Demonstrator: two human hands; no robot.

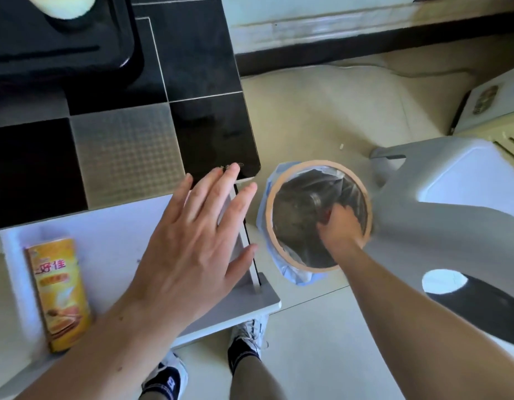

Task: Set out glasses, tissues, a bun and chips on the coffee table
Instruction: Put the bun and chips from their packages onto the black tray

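Risk: chips can (59, 295), lying on its side at coffee table (111, 226) near edge, rolling off if bumped. Left hand (192, 249) spread flat, hovering over table corner, holding nothing. Beyond the corner, right hand (339, 223) curled inside bin (319, 216), seemingly gripping a glassy object; blurred.

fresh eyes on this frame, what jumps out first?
The right hand is sunk into the lined waste bin on the floor beside the coffee table, gripping something dark that blur keeps unclear. The left hand spreads open and flat over the table's near right corner. A yellow chips can lies on its side on the white ledge at lower left.
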